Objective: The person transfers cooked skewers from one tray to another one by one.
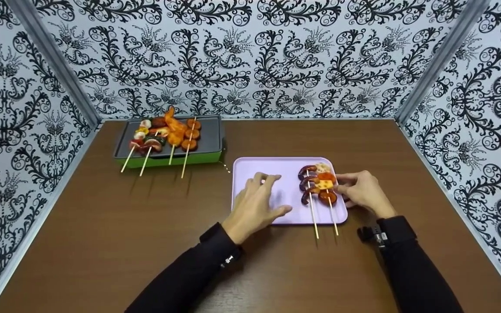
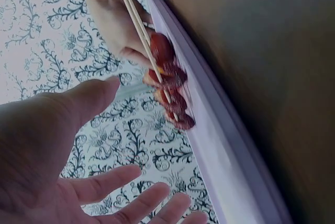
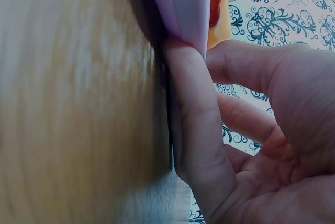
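A lilac tray [image 1: 272, 164] lies on the brown table. Its right rim is pinched by my right hand [image 1: 365, 191]; in the right wrist view the thumb sits on top of the tray edge [image 3: 183, 9] and a finger lies beneath it. Over the tray's left part hovers my left hand [image 1: 252, 204], fingers spread and holding nothing. Two toy food skewers lie side by side at the tray's right end: one with curled brown sausages [image 1: 308, 184], the other with mixed pieces [image 1: 326, 184]. Their wooden sticks stick out past the near rim.
At the back left stands a green toy grill [image 1: 202, 157] with a dark grey plate [image 1: 210, 130]. Several skewers rest on it, including a chicken wing [image 1: 175, 126] and round orange slices [image 1: 190, 144], their sticks overhanging the front. Black-and-white patterned walls [image 1: 242, 56] enclose the table.
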A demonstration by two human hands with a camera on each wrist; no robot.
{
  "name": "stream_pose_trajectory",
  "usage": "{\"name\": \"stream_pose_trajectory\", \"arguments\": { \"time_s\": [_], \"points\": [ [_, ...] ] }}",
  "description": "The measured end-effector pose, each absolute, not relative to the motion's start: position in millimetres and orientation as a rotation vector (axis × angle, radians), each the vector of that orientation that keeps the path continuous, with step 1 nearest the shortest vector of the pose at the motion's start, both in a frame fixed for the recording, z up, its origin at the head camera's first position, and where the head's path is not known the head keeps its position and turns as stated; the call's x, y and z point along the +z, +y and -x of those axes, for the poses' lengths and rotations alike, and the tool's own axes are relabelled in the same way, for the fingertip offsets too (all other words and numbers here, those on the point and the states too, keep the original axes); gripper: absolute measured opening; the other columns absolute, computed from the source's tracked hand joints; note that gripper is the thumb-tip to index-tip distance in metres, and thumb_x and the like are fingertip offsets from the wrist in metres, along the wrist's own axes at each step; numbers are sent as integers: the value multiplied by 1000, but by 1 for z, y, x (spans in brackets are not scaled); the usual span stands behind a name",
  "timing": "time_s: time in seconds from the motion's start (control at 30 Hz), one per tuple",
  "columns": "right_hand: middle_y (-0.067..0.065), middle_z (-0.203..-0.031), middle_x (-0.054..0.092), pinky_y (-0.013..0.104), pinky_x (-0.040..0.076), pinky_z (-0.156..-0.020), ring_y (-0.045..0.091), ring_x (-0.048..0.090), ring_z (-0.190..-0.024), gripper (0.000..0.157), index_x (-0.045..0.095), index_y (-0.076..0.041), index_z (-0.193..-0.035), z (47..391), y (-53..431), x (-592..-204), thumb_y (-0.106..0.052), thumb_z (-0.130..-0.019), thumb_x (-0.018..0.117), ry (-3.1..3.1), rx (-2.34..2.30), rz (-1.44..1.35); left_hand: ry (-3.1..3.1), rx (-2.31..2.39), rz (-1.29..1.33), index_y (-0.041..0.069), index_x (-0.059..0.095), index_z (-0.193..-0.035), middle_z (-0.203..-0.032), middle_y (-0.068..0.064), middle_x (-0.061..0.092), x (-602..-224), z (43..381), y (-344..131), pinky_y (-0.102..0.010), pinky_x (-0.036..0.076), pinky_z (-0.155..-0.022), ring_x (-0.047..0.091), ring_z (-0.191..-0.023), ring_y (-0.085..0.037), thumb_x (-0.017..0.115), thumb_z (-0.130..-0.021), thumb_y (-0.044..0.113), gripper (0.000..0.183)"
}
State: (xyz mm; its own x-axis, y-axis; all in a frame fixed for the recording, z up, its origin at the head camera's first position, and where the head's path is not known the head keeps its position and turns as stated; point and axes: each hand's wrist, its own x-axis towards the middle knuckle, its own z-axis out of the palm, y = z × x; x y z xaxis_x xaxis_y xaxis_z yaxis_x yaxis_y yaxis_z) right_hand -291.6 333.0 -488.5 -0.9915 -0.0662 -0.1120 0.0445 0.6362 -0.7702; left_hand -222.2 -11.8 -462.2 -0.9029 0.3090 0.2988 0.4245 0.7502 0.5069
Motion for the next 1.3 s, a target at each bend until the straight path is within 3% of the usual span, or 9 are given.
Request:
{"name": "stream_pose_trajectory", "arguments": {
  "time_s": [0.3, 0.5, 0.7, 1.3],
  "points": [
    [26, -119, 86, 34, 72, -63, 15, 81, -74, 50, 75, -2, -153, 292, 334, -490, -18, -107, 87, 2726, -1273, 8, -2723, -734, 544, 13, 63, -165, -160, -25, 63, -467, 232, -35, -69, 65, -101, 69, -136, -49, 101, -90, 54, 94],
    [26, -119, 86, 32, 71, -62, 14, 81, -74, 48, 76, -3, -152, 291, 334, -489, -19, -107, 86, 2738, -1268, 21, -2690, -630, 486, 15, 64, -164, -162, -24, 62, -469, 239, -50, -66, 66, -98, 70, -133, -48, 102, -87, 56, 95],
    [24, -116, 86, 32, 71, -62, 13, 81, -71, 48, 76, -4, -152, 291, 333, -488, -19, -107, 86, 2733, -1273, 8, -2703, -587, 408, 15, 63, -165, -166, -24, 60, -467, 243, -63, -69, 63, -110, 66, -144, -48, 101, -88, 58, 96],
    [24, -113, 87, 34, 71, -62, 13, 80, -69, 48, 76, -1, -152, 291, 332, -486, -15, -107, 85, 2715, -1298, -4, -2616, -530, 241, 15, 61, -166, -167, -28, 58, -460, 257, -101, -73, 57, -120, 64, -146, -55, 103, -88, 52, 96]
  ]
}}
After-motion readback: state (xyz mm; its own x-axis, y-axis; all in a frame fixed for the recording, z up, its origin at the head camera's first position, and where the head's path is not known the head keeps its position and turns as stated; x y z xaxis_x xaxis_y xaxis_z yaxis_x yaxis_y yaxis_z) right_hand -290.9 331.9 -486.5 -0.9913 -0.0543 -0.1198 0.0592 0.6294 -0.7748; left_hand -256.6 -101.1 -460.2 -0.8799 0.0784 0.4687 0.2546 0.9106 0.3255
